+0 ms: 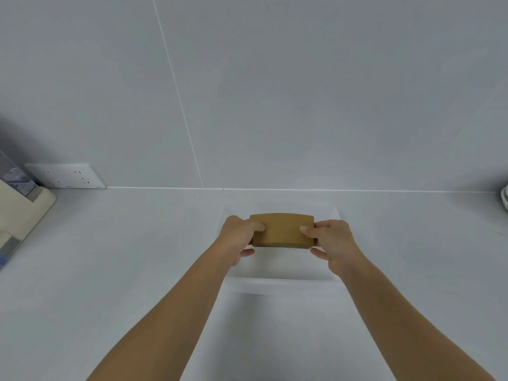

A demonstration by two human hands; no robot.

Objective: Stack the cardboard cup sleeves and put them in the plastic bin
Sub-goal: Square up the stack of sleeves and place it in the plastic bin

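Observation:
A flat brown stack of cardboard cup sleeves [282,230] is held level between both hands. My left hand [238,237] grips its left end, thumb on top. Its right end is pinched by my right hand [333,243], also thumb on top. The stack hovers over the open, nearly see-through plastic bin [280,284], which stands on the pale counter in front of me. The bin's inside looks bare where it shows; the stack and my hands hide part of it.
A white socket panel [66,176] sits on the wall at the left. A beige appliance [22,215] stands at the left edge of the counter. White dishes [504,198] peek in at the far right. The tiled wall rises just behind the bin.

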